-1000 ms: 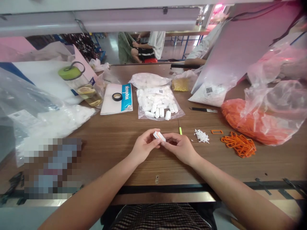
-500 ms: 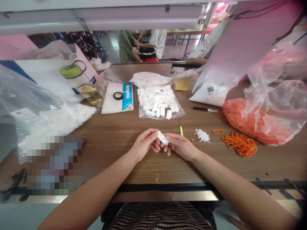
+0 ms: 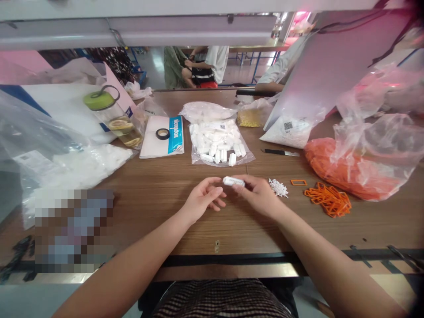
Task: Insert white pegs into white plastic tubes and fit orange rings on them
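Note:
A small white plastic block (image 3: 233, 181) with fine detail along its side is pinched in my right hand (image 3: 260, 194), above the middle of the table. My left hand (image 3: 203, 199) is just left of it, fingers apart and holding nothing. Beyond the hands, an open clear bag (image 3: 223, 141) holds several similar white plastic pieces, a few lying at its mouth. To the right of my right hand lie a heap of tiny white parts (image 3: 278, 188), one single orange frame (image 3: 298, 182) and a pile of orange frames (image 3: 327, 199).
A large bag of orange frames (image 3: 344, 170) sits at right, near a black-handled blade tool (image 3: 280, 153). At back left are a notebook (image 3: 149, 141) with a tape roll (image 3: 162, 134) and a green-lidded bottle (image 3: 114, 117). Bags of white parts (image 3: 89, 170) fill the left. Other people sit beyond the table.
My left hand has let go of the white block and opened. My right hand has moved slightly right and up with the block, turning it nearly level. It now covers the green-handled tool.

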A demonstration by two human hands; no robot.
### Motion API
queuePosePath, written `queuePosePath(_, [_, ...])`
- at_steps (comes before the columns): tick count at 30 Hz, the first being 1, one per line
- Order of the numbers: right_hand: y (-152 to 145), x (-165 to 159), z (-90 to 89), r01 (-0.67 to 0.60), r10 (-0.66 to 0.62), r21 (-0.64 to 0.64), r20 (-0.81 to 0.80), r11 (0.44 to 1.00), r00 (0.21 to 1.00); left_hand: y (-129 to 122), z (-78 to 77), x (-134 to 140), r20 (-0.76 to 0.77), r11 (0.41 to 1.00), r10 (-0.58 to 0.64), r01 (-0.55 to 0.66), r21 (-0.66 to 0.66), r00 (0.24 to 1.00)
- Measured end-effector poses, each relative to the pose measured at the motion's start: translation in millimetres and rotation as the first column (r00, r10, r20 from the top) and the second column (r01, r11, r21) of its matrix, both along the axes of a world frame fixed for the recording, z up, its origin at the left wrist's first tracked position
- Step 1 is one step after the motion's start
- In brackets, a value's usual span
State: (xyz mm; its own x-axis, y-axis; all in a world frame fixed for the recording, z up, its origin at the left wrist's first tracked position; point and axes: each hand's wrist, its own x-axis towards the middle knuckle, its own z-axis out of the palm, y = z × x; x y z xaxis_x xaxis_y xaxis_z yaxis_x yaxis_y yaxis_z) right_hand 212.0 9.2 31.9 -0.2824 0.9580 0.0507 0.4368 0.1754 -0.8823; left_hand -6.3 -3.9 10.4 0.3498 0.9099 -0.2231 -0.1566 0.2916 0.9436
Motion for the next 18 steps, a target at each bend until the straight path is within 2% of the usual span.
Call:
queuePosePath(2, [18, 29, 1.8, 0.217, -0.240, 0.137, 0.179, 0.966, 0.954, -2, 1.9, 1, -0.036, 1.000, -0.009, 0.010, 0.026, 0.999])
queuePosePath(4, [37, 64, -0.4, 0.366, -0.392, 0.142, 0.289, 0.920, 0.874, -3, 2.2, 1, -0.057, 0.999, -0.013, 0.015, 0.051, 0.998])
queuePosePath(6, [52, 97, -4.4, 0.465, -0.480, 0.135, 0.365, 0.875, 0.798, -4, 0.8, 1, -0.074, 0.997, -0.022, 0.027, 0.068, 0.997])
queuePosePath(10, [62, 133, -7.4, 0.520, -0.548, 0.241, 0.595, 0.819, 0.588, -5, -3.1, 1, -0.110, 0.992, -0.055, 0.067, 0.111, 0.992])
queuePosePath(12, [61, 130, -3.5, 0.509, -0.616, 0.364, 0.588, 0.780, 0.524, -5, -3.4, 1, -0.115, 0.989, -0.062, 0.076, 0.125, 0.991])
queuePosePath(14, [58, 113, 3.2, 0.483, -0.664, 0.456, 0.510, 0.747, 0.547, -5, -2.9, 1, -0.113, 0.990, -0.060, 0.074, 0.123, 0.992])
queuePosePath(15, [57, 99, 7.1, 0.450, -0.644, 0.464, 0.484, 0.763, 0.593, -5, -2.7, 2, -0.110, 0.990, -0.057, 0.070, 0.121, 0.992])
queuePosePath(16, [57, 83, 10.9, 0.410, -0.603, 0.451, 0.481, 0.792, 0.636, -5, -2.7, 2, -0.106, 0.991, -0.053, 0.066, 0.120, 0.993])
queuePosePath(18, [60, 47, 17.1, 0.246, -0.423, 0.367, 0.553, 0.897, 0.717, -5, -3.6, 3, -0.103, 0.990, -0.053, 0.066, 0.124, 0.993])
